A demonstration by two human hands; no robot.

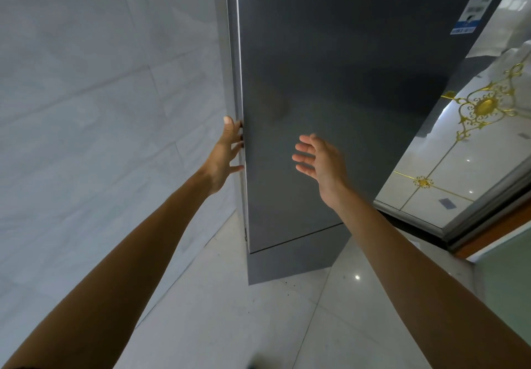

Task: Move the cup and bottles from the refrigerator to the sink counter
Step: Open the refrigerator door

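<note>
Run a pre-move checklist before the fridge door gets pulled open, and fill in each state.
1. Left hand at the left edge of the refrigerator door, fingers curled into the gap: ok.
2. Right hand empty and open, in front of the door: ok.
3. Door open enough to reach in: not ok; it looks shut.
4. Cup and bottles located: cannot tell; nothing inside shows.
5. Floor in front free of obstacles: ok in the part seen.
6. Route to the sink counter: cannot tell; not in view.

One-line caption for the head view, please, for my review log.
Left hand hooks its fingers on the closed refrigerator door edge; right hand hovers open before it.
</note>
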